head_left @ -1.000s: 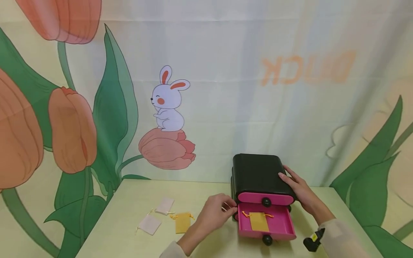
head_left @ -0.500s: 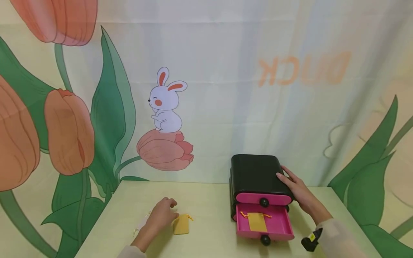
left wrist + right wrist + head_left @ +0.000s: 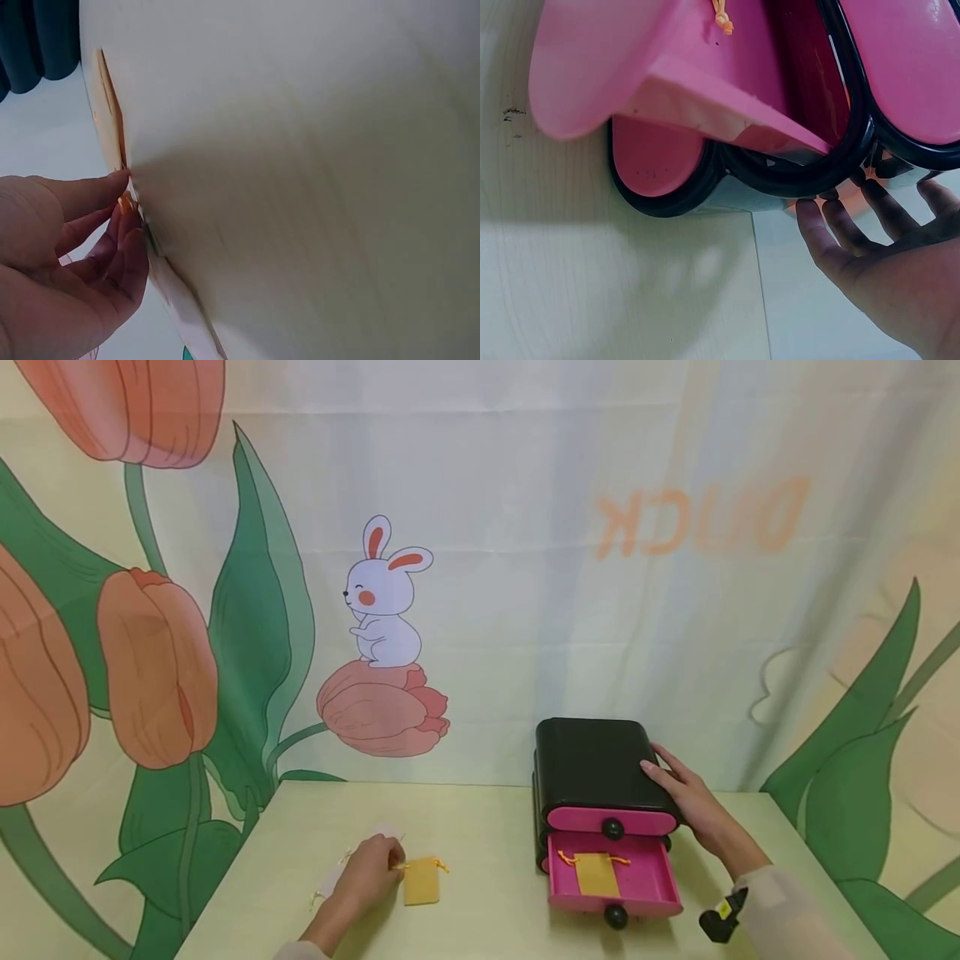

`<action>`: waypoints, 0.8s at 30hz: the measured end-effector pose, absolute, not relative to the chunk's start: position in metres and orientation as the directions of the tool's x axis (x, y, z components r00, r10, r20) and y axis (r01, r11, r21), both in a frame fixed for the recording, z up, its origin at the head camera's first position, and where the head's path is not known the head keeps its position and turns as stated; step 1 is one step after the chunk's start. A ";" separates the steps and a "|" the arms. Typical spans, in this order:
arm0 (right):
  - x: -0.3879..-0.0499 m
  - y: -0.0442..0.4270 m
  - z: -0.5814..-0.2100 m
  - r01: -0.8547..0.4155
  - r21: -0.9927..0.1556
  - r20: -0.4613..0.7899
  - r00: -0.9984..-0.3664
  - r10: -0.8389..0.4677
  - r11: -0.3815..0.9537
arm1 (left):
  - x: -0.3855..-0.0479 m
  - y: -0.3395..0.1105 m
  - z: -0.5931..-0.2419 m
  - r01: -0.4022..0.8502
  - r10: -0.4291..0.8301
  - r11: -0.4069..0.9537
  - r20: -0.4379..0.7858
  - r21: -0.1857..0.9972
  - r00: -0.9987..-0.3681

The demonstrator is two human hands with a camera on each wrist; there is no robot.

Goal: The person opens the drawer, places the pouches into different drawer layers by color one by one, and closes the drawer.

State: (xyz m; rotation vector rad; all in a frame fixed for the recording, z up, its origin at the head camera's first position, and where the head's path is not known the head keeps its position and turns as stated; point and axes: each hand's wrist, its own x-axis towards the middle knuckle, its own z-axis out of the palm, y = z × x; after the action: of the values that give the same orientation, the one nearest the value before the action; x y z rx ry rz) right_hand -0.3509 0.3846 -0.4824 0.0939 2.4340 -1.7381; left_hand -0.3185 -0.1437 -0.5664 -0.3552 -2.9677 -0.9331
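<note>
My left hand [image 3: 366, 872] is at the table, its thumb and fingers pinching the orange drawstring of a yellow pouch [image 3: 422, 882]; in the left wrist view the hand [image 3: 82, 259] holds the cord beside the pouch [image 3: 109, 112]. A black drawer unit [image 3: 592, 764] stands on the right with a pink drawer [image 3: 649, 881] pulled out. Inside that drawer lies another yellow pouch [image 3: 597, 875]. My right hand [image 3: 697, 810] rests on the unit's right side, fingers extended; the right wrist view shows that hand [image 3: 892, 262] with fingertips against the black casing [image 3: 802, 181].
Two pale pouches, one behind my left hand [image 3: 386, 833] and one to its left [image 3: 328, 883], lie partly hidden by it. A printed curtain [image 3: 495, 610] hangs along the table's back edge.
My left hand has left the drawer's left side, moved left across the table and come down at the yellow pouch's drawstring. My right hand has stayed on the unit.
</note>
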 end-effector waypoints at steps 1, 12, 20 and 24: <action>-0.350 0.385 -0.483 0.137 -0.935 -0.157 -0.987 -0.036 0.326 | -0.318 -0.143 -0.566 0.220 0.215 0.798 0.076 0.561 -0.974; -0.347 0.383 -0.485 0.135 -0.937 -0.152 -0.988 -0.026 0.321 | -0.324 -0.131 -0.563 0.279 0.287 0.828 0.060 0.486 -0.956; -0.346 0.381 -0.484 0.132 -0.938 -0.151 -0.988 -0.035 0.320 | -0.324 -0.133 -0.571 0.296 0.307 0.803 0.068 0.517 -0.949; -0.347 0.382 -0.481 0.134 -0.934 -0.150 -0.988 -0.023 0.330 | -0.325 -0.129 -0.563 0.340 0.344 0.799 0.086 0.496 -0.935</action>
State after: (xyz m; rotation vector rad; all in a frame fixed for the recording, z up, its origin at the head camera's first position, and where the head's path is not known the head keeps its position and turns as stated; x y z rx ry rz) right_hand -0.3471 0.3820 -0.4813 0.1029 2.4478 -1.7402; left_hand -0.3246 -0.1290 -0.5626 -0.5677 -2.9876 -0.8211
